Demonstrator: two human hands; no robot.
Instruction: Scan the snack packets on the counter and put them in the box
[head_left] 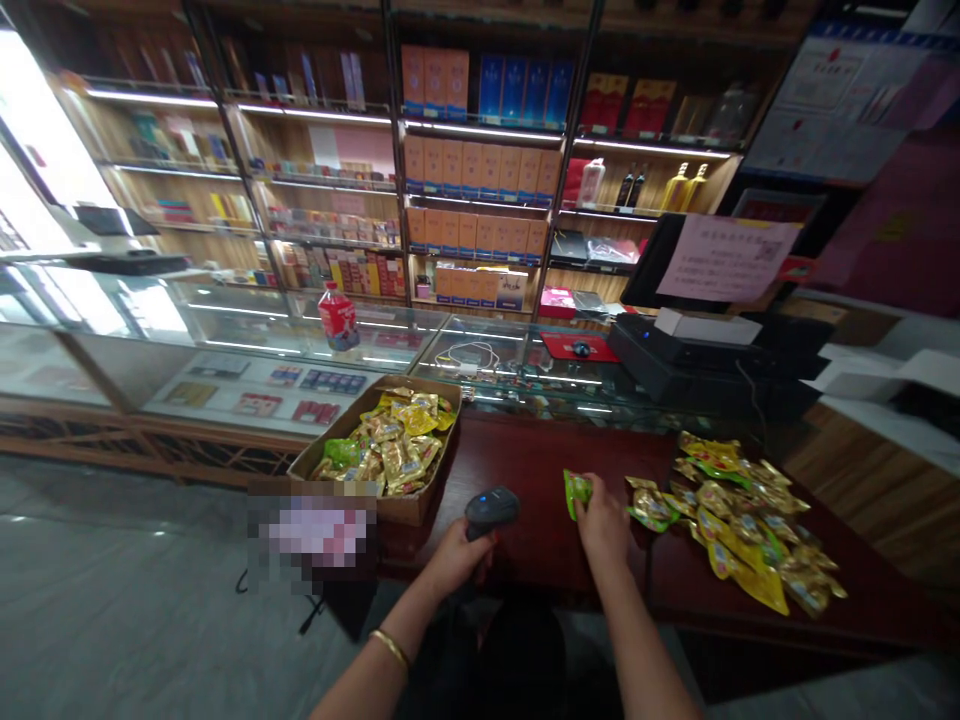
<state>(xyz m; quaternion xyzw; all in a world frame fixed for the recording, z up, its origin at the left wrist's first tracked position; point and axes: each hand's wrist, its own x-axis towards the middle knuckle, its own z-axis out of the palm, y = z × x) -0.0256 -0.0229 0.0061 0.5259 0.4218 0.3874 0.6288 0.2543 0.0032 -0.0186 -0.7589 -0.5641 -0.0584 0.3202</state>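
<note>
My left hand [452, 556] grips a dark handheld barcode scanner [491, 509], its head pointing right over the dark red table [525, 465]. My right hand [602, 522] holds a small green snack packet [577, 491] just right of the scanner, a short gap between them. A gold bangle sits on my left wrist. To the right lies a loose pile of yellow and green snack packets [742, 525] on the table. At the left, an open cardboard box [375, 445] holds several more of the same packets.
A glass display counter [300, 340] runs behind the table with a red-labelled bottle [338, 316] on it. A black register with a monitor [697, 350] stands at the right. Shelves of boxed goods [480, 160] fill the back wall. Grey floor lies to the left.
</note>
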